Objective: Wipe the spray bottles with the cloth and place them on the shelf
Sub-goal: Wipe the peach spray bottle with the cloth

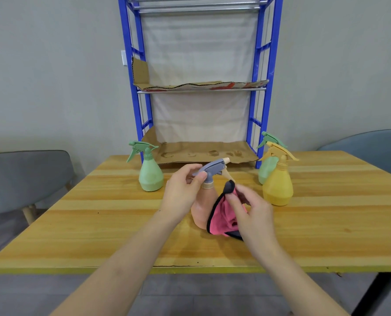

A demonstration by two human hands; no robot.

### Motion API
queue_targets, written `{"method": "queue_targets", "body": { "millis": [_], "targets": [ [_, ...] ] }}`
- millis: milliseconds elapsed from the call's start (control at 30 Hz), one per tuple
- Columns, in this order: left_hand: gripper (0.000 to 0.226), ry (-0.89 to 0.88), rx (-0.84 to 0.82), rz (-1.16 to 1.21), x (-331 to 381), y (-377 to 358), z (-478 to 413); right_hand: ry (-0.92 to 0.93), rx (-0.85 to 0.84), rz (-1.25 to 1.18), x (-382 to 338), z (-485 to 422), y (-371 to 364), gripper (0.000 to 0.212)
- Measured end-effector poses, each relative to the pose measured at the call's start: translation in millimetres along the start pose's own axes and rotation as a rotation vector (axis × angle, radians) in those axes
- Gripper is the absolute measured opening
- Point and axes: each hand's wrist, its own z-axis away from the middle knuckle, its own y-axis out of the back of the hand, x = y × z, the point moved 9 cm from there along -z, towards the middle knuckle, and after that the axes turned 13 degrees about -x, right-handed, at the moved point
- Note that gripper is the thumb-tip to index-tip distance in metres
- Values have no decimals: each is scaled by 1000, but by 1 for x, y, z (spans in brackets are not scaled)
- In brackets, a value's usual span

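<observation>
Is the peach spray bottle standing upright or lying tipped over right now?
Upright: the peach spray bottle stands base down on the table, left hand gripping its grey trigger head on top.

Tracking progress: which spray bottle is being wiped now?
The peach bottle with the grey head: left hand grips it, right hand holds the pink cloth against it.
</observation>
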Motion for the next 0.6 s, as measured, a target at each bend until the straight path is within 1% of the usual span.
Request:
{"method": "queue_targets", "body": {
  "millis": [67,133,233,333,400,533,600],
  "targets": [
    [24,25,-13,68,-10,-4,5,-55,5,-93,8,2,-3,11],
    [16,29,-44,89,-15,-8,5,-66,-25,-87,13,-1,-11,6],
    [14,33,-66,63,-15,-10,4,-74,-107,-53,18,-9,-32,14],
    [26,47,-81,75,-14,-11,4,-108,-146,-31,24,-17,-47,26],
    [30,52,-70,92,-17,-11,4,-104,-167,29,24,-17,-49,29],
    [44,50,-21,64,-20,-10,4,-145,-247,168,39,-8,-41,21],
    [49,50,-8,47,-22,-10,4,-176,-290,191,46,-4,-38,16]
  ]
}}
